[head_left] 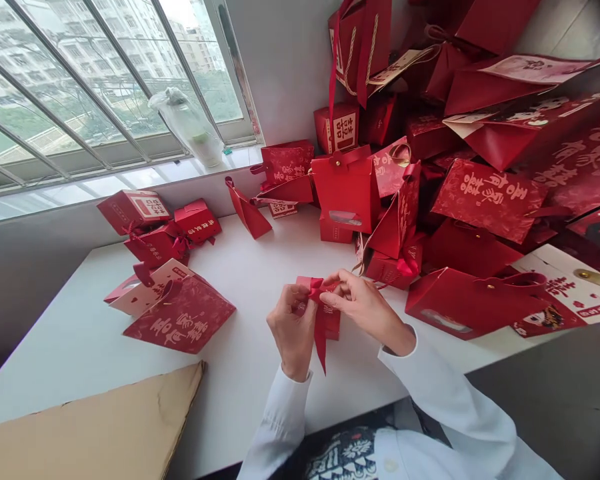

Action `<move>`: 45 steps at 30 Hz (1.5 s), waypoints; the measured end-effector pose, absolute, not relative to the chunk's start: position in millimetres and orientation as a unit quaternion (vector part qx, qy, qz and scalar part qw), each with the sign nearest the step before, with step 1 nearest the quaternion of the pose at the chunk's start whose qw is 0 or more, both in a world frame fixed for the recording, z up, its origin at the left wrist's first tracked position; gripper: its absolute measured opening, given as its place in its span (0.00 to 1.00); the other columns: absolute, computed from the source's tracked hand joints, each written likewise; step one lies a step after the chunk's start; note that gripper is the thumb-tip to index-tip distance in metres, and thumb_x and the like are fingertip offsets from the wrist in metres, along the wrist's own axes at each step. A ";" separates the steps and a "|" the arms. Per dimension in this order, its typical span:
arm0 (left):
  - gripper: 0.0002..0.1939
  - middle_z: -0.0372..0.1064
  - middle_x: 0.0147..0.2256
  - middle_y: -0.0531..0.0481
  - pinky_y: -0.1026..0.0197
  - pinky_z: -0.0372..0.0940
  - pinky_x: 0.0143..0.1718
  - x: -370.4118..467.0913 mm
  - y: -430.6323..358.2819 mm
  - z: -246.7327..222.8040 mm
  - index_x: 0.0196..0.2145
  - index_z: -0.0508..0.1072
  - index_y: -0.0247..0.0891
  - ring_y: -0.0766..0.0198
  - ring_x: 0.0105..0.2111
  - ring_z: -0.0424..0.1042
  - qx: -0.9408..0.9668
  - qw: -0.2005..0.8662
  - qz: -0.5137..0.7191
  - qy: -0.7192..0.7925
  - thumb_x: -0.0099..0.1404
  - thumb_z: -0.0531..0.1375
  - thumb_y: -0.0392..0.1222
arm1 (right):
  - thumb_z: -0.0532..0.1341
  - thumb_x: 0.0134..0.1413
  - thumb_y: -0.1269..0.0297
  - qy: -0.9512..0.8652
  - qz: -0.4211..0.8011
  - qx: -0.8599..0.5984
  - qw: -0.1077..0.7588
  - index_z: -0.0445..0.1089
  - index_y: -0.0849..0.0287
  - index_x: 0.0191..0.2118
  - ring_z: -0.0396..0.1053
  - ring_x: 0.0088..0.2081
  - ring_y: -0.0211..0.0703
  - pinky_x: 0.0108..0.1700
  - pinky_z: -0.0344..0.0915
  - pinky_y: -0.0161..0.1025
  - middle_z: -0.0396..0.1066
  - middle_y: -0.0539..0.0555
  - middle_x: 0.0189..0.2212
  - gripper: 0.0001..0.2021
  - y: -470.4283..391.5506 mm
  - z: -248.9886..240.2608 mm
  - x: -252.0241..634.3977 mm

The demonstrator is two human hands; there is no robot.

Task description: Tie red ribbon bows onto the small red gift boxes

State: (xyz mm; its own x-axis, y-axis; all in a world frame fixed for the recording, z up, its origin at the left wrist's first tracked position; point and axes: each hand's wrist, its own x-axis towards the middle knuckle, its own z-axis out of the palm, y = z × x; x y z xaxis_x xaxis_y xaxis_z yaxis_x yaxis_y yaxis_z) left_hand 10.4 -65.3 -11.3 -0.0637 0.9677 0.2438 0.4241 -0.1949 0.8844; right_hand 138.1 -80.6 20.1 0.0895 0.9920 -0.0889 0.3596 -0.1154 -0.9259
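Note:
A small red gift box (333, 323) lies on the white table in front of me, with a red ribbon (321, 340) across its top. One ribbon tail hangs down toward me over the box's near side. At the ribbon's gathered middle, my left hand (293, 323) pinches it from the left, thumb and fingertips closed. From the right, my right hand (360, 300) has its thumb and index finger closed on the same ribbon, close to my left fingertips. Part of the box is hidden under both hands.
Red gift bags and boxes (347, 193) crowd the back and right of the white table (250, 373). Several more, including a red bag (185, 310), stand at the left. A cardboard sheet (95, 420) lies at the near left. A plastic-wrapped cup (200, 137) stands on the windowsill.

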 end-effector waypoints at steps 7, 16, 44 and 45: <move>0.06 0.65 0.24 0.57 0.71 0.60 0.25 9.8 -65.2 -12.2 0.28 0.66 0.39 0.72 0.22 0.61 0.627 0.296 0.460 0.554 0.59 0.59 0.42 | 0.57 0.51 0.61 -0.566 0.385 -0.627 0.373 0.68 0.58 0.24 0.64 0.25 0.36 0.29 0.57 0.33 0.69 0.47 0.22 0.09 -79.4 32.4 141.0; 0.11 0.69 0.30 0.52 0.70 0.61 0.22 -10.3 -56.2 2.9 0.33 0.66 0.38 0.69 0.25 0.64 0.604 0.499 0.390 0.484 0.60 0.59 0.48 | 0.57 0.49 0.68 -0.601 0.335 -0.638 0.345 0.72 0.56 0.27 0.68 0.29 0.39 0.33 0.58 0.34 0.73 0.49 0.26 0.06 -71.4 20.9 138.2; 0.14 0.71 0.39 0.46 0.66 0.68 0.28 -22.9 -41.6 4.3 0.45 0.66 0.39 0.65 0.32 0.71 0.612 0.579 0.360 0.400 0.62 0.57 0.45 | 0.58 0.47 0.68 -0.591 0.268 -0.676 0.349 0.65 0.56 0.23 0.57 0.23 0.35 0.26 0.50 0.32 0.64 0.44 0.19 0.05 -72.1 9.7 128.5; 0.15 0.71 0.38 0.47 0.67 0.67 0.26 -23.1 -41.3 3.9 0.45 0.66 0.39 0.65 0.31 0.71 0.608 0.584 0.359 0.400 0.62 0.57 0.45 | 0.58 0.47 0.68 -0.592 0.268 -0.675 0.351 0.66 0.55 0.26 0.59 0.23 0.35 0.26 0.51 0.32 0.65 0.44 0.19 0.02 -72.3 9.0 128.2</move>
